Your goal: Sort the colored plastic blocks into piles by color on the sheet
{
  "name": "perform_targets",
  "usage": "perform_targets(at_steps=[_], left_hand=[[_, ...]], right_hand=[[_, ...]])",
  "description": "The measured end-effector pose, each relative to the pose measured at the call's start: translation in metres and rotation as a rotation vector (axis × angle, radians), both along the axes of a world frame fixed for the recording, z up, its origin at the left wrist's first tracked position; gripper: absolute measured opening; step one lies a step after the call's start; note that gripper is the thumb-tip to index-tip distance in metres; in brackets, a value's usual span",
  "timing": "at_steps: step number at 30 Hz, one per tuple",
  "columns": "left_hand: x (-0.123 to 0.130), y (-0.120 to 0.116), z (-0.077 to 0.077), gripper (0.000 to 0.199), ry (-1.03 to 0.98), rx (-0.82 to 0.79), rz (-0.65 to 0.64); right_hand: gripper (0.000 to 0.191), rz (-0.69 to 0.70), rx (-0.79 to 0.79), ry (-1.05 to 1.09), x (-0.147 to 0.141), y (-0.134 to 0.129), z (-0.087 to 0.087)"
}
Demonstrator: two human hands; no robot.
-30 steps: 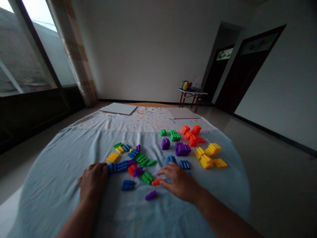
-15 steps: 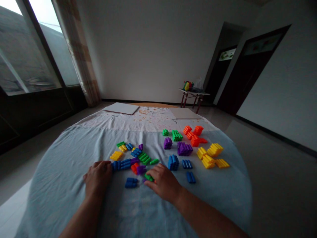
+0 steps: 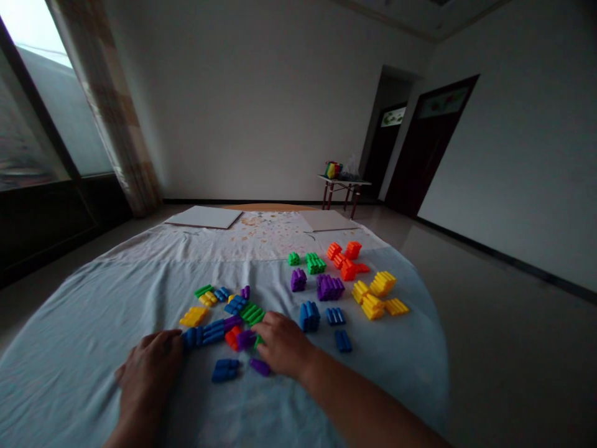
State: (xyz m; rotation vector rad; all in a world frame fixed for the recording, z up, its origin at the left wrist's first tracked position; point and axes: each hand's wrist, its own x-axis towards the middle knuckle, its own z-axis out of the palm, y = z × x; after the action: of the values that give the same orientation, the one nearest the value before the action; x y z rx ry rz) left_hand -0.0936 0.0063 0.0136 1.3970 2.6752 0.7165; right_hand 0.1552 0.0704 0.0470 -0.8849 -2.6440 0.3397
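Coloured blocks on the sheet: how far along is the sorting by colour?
Looks done: the orange blocks, yellow blocks and purple blocks stand in separate colour groups on the right. In hand: the right hand is at the mixed blocks, and the left hand lies beside a blue row. Left: those mixed blocks, lying together unsorted.

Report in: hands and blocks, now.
Left hand flat on the pale blue sheet, beside the blue bar blocks. Right hand at the purple block, no clear grip. Blue block lying between the hands.
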Motion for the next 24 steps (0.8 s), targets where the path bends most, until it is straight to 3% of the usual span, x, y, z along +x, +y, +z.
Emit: perform_targets(at_steps=[6,11,18,24], left_hand=[[0.002,0.000,0.001,0.049,0.009,-0.007,0.004],[0.004,-0.002,0.000,0.050,0.014,0.002,0.002],[-0.001,0.000,-0.003,0.051,-0.013,-0.018,0.007],[-0.005,0.000,-0.005,0.051,-0.020,-0.018,0.009]], right_hand=[[0.022,0.055,0.035,0.195,0.022,-0.003,-0.009],[0.018,0.117,-0.025,0.083,0.024,-0.004,-0.019],[0.017,0.046,-0.117,0.008,0.020,-0.008,-0.009],[0.032,0.021,-0.138,-0.072,0.016,-0.004,-0.010]])
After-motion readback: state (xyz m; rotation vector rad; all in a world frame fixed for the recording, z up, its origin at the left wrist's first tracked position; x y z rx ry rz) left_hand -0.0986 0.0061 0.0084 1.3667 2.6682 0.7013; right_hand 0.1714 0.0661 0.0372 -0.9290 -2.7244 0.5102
